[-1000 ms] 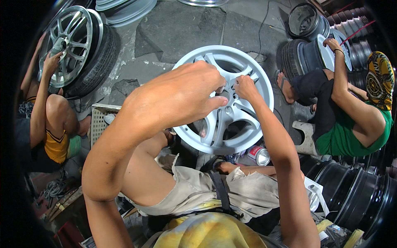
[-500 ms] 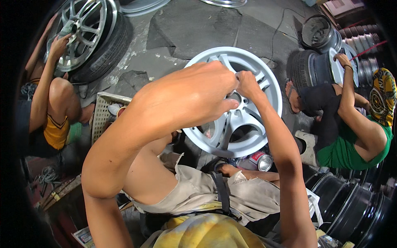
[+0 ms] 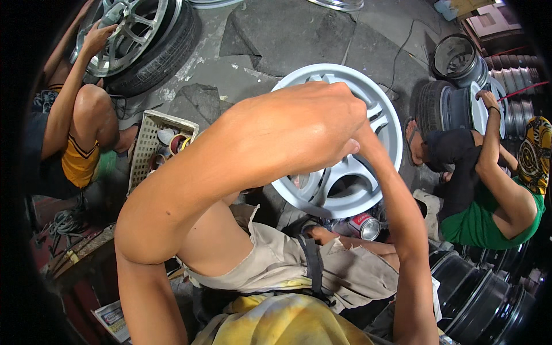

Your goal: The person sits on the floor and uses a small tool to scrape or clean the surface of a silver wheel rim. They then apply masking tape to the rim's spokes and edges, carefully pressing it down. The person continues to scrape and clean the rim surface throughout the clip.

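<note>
A pale silver-grey car wheel rim point(image 3: 392, 138), thick spokes showing, lies in front of me. My left hand point(image 3: 313, 123) reaches across above it, its back toward me. Its fingers curl down out of sight and the thumb tip bends inward, so the hand is closed; whatever it grips is hidden. My right hand point(image 3: 364, 137) meets it over the rim's right half, mostly covered by the left, its fingers out of view. Whether either hand touches the rim cannot be made out.
A cream plastic basket point(image 3: 142, 141) with tape rolls stands left. A can point(image 3: 367, 226) lies below the rim. One co-worker's hand point(image 3: 98, 39) holds a tool at a spoked wheel point(image 3: 150, 14); another's hand point(image 3: 487, 99) rests on a wheel at right. Dark rims point(image 3: 480, 293) stack lower right.
My left hand has shifted right and now covers most of my right hand, whose fist showed before. The surroundings sit slightly further right and lower in the picture.
</note>
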`<state>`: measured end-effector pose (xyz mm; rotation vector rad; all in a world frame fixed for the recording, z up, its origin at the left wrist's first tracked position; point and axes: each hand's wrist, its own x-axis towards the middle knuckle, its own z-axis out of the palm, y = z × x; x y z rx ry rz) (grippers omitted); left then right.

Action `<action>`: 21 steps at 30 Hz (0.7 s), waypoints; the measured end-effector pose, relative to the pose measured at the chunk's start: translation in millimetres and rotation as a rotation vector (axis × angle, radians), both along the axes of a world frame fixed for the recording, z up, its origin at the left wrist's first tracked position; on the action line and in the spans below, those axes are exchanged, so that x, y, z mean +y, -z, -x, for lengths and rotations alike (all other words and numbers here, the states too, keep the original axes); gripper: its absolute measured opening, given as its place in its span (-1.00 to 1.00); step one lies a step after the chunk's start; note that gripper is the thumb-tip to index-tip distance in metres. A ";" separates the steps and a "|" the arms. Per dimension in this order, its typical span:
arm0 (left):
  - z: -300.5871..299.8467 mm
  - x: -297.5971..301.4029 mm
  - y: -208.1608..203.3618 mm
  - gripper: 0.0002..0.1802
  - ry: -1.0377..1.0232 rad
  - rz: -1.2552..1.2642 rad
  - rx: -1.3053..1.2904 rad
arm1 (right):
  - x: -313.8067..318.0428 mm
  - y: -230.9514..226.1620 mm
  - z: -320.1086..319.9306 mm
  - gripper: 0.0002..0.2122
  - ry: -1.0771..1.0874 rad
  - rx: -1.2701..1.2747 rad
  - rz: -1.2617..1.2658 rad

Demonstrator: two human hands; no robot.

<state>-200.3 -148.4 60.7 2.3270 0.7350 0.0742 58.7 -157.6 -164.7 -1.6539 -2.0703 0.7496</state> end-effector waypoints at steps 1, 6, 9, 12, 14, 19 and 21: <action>-0.3 -2.1 -4.2 -0.66 0.000 -0.031 -0.117 | -10.8 10.6 -5.6 -0.85 0.023 -0.031 -0.009; 3.3 -15.3 -6.9 -0.66 -0.080 -0.132 -0.174 | -17.7 27.3 34.5 -0.80 0.036 -0.086 0.215; -2.0 -10.5 -16.5 -0.65 -0.064 -0.121 -0.080 | -19.9 66.2 19.6 -0.79 -0.043 -0.168 0.155; 0.0 -2.1 -19.5 -0.65 -0.066 -0.046 0.015 | -21.1 6.7 25.9 -0.82 -0.129 -0.212 0.077; 2.1 -5.1 -20.2 -0.65 -0.051 -0.077 -0.037 | -23.6 -8.6 1.9 -0.84 -0.158 -0.169 -0.040; 9.8 -9.2 -15.6 -0.64 -0.053 -0.116 -0.142 | -61.6 -20.0 -11.8 -0.87 -0.069 -0.208 -0.015; 6.1 -13.1 -12.9 -0.64 -0.046 -0.161 -0.151 | -75.5 9.2 -19.2 -0.87 -0.066 -0.232 -0.054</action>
